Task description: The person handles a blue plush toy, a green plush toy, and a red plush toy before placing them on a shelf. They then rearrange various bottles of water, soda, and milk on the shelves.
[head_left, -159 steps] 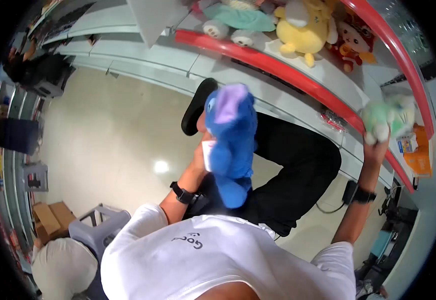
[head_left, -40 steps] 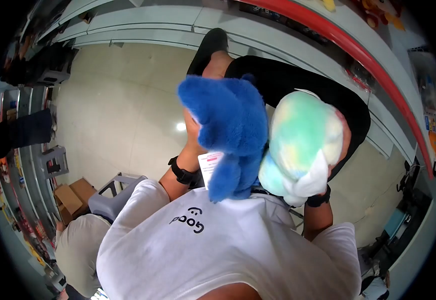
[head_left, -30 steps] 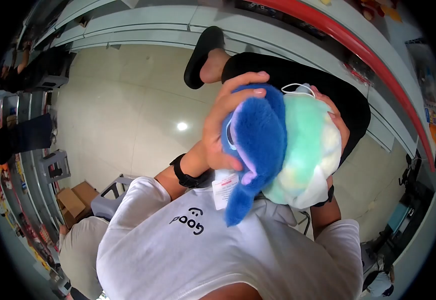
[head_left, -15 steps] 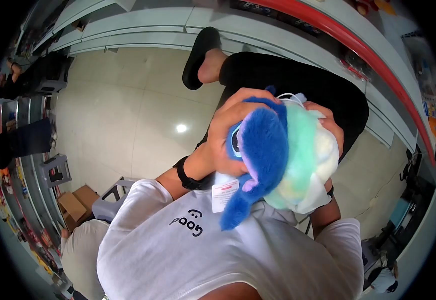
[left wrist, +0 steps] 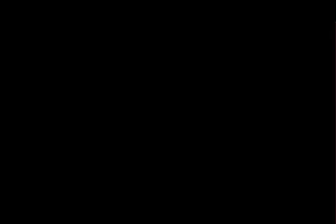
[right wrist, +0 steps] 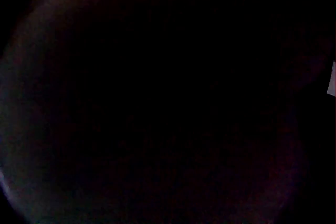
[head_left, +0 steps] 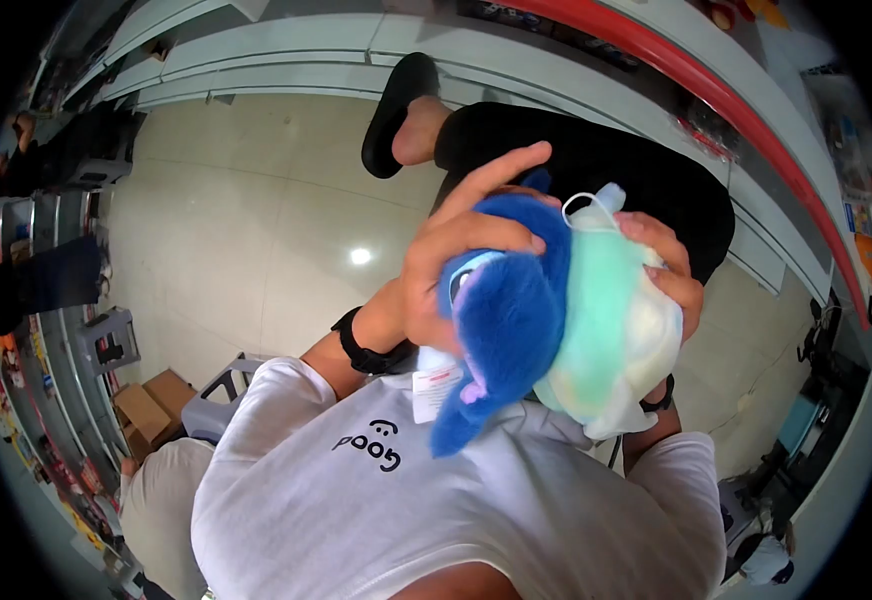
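In the head view, my left hand grips a blue plush toy from its left side, fingers curled over its top. A white paper tag hangs below it. Pressed against the blue toy's right side is a pale green and white plush toy, which my right hand holds from the right with fingers curled round it. Both toys are close to my chest, above my white shirt. The left wrist view is black and the right wrist view is nearly black.
My leg in black trousers and a black sandal stretch toward white shelving with a red rail. A grey stool and cardboard boxes sit on the tiled floor at the lower left.
The green toy came from the shelf to my chest and was pressed against the blue toy. In the last second my left fingers shifted over the blue toy's top.
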`<state>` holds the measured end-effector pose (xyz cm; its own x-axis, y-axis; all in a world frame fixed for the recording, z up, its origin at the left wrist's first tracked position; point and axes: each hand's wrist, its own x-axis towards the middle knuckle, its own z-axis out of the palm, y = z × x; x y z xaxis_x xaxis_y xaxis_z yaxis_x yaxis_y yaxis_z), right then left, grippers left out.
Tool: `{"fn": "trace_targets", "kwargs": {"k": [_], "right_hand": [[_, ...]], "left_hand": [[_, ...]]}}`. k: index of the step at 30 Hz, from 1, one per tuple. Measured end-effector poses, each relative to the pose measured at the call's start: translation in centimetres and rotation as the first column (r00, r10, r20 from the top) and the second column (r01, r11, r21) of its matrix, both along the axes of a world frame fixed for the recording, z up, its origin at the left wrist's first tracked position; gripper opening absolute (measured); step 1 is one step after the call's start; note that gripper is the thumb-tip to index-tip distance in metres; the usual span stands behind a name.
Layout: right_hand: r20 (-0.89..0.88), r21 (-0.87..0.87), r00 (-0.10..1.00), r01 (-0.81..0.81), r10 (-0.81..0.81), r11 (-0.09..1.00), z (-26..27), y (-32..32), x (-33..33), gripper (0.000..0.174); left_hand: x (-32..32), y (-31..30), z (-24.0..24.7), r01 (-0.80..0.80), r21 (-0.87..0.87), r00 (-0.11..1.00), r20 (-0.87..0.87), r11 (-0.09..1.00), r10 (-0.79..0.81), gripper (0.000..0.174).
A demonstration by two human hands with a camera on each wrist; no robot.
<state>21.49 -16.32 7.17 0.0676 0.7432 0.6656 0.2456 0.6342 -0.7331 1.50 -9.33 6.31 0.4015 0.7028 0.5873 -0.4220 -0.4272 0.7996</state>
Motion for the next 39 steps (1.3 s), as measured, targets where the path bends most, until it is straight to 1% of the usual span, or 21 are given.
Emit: {"fn": "trace_targets", "kwargs": {"k": [1, 2, 4, 5, 7, 8, 9, 11, 13, 15, 16, 19, 21, 23, 24, 27, 29, 32, 36, 37, 39], "right_hand": [[-0.027, -0.007, 0.999, -0.046, 0.046, 0.999, -0.5, 0.0, 0.2, 0.039], [-0.055, -0.015, 0.994, -0.091, 0.09, 0.996, -0.9, 0.0, 0.3, 0.034], [-0.116, -0.048, 0.992, -0.061, 0.055, 0.997, -0.1, -0.4, -0.7, 0.033], [-0.169, -0.074, 0.985, -0.03, 0.017, 0.997, 0.2, -0.4, -0.9, 0.033], [-0.196, -0.07, 0.98, -0.039, 0.024, 0.997, -0.2, -0.4, -0.8, 0.034], [-0.222, -0.063, 0.975, -0.048, 0.033, 0.997, -0.4, -0.4, -0.7, 0.035], [-0.221, -0.064, 0.975, -0.048, 0.033, 0.997, -0.5, -0.5, -0.4, 0.035], [-0.15, -0.066, 0.988, 0.019, -0.029, 0.998, -0.8, -0.5, 0.0, 0.036], [-0.208, -0.045, 0.978, 0.027, -0.036, 0.999, -0.5, -0.1, 0.0, 0.036], [-0.262, -0.02, 0.964, 0.042, -0.046, 0.999, -0.3, 0.2, 0.0, 0.035], [-0.276, 0.002, 0.961, 0.037, -0.035, 0.999, -0.2, 0.4, 0.1, 0.034], [-0.29, -0.022, 0.957, 0.004, -0.01, 1.0, -0.1, 0.1, 0.2, 0.034], [-0.296, -0.067, 0.955, -0.026, 0.005, 0.997, -0.1, -0.2, 0.2, 0.034], [-0.22, -0.052, 0.968, -0.137, 0.122, 0.989, 0.1, 0.1, 0.5, 0.036], [-0.221, -0.052, 0.968, -0.137, 0.123, 0.989, 0.0, 0.1, 0.5, 0.036], [-0.179, -0.053, 0.979, -0.11, 0.099, 0.992, 0.0, 0.1, 0.5, 0.034], [-0.185, -0.144, 0.969, -0.192, 0.164, 0.971, 0.8, -0.1, 0.6, 0.033], [-0.121, -0.157, 0.962, -0.262, 0.245, 0.952, 0.7, 0.2, 1.0, 0.033], [-0.159, -0.229, 0.966, -0.237, 0.204, 0.944, 0.8, -0.1, 0.7, 0.04], [-0.222, -0.218, 0.951, -0.262, 0.213, 0.94, 1.0, 0.0, 0.6, 0.045], [-0.283, -0.208, 0.932, -0.29, 0.226, 0.934, 0.6, 0.1, 0.8, 0.051]], "left_hand": [[-0.2, 0.2, 0.0, 0.073, -0.024, 0.997, 0.016, 0.997, -0.073, 0.045], [-0.3, 0.1, 0.2, 0.07, -0.027, 0.997, 0.013, 0.997, -0.07, 0.045], [-0.3, -0.4, 1.0, 0.336, -0.348, 0.924, 0.301, 0.875, -0.235, 0.041], [-0.3, -0.7, 0.9, 0.335, -0.352, 0.925, 0.301, 0.874, -0.233, 0.041], [-0.2, -1.1, 0.7, 0.17, -0.369, 0.976, 0.19, 0.914, -0.105, 0.048], [-0.4, -1.2, 0.9, 0.141, -0.35, 0.986, 0.129, 0.926, -0.101, 0.046], [-0.6, -0.9, 0.7, 0.14, -0.351, 0.986, 0.13, 0.926, -0.1, 0.046], [-0.9, -0.1, 0.1, 0.187, -0.174, 0.982, 0.07, 0.967, -0.178, 0.041], [-0.9, 0.1, 0.1, 0.194, -0.168, 0.981, 0.058, 0.967, -0.187, 0.038], [-0.8, 0.1, -0.4, 0.233, -0.253, 0.97, -0.015, 0.939, -0.245, 0.04], [-0.6, 0.1, -0.8, 0.259, -0.222, 0.962, -0.03, 0.94, -0.272, 0.043], [0.0, -0.8, -0.1, 0.271, -0.307, 0.962, 0.052, 0.912, -0.268, 0.044], [-0.4, -0.5, -0.1, 0.302, -0.301, 0.949, 0.009, 0.905, -0.314, 0.044], [-0.5, -0.2, -0.6, 0.333, -0.17, 0.937, -0.05, 0.927, -0.346, 0.043], [-0.4, -0.1, -0.9, 0.344, -0.152, 0.934, -0.047, 0.927, -0.355, 0.042], [-0.3, -0.4, -0.8, 0.338, -0.201, 0.939, 0.013, 0.919, -0.343, 0.043], [-0.3, -0.4, -1.0, 0.349, -0.196, 0.935, 0.009, 0.917, -0.354, 0.043], [-0.4, -0.6, -1.0, 0.36, -0.2, 0.931, 0.005, 0.912, -0.366, 0.044], [0.0, -1.0, -1.2, 0.312, -0.184, 0.949, 0.025, 0.932, -0.313, 0.046], [-0.1, -1.1, -1.4, 0.31, -0.183, 0.95, 0.026, 0.933, -0.311, 0.046], [-0.3, -1.4, -1.9, 0.244, -0.223, 0.968, -0.006, 0.944, -0.251, 0.057]]}}
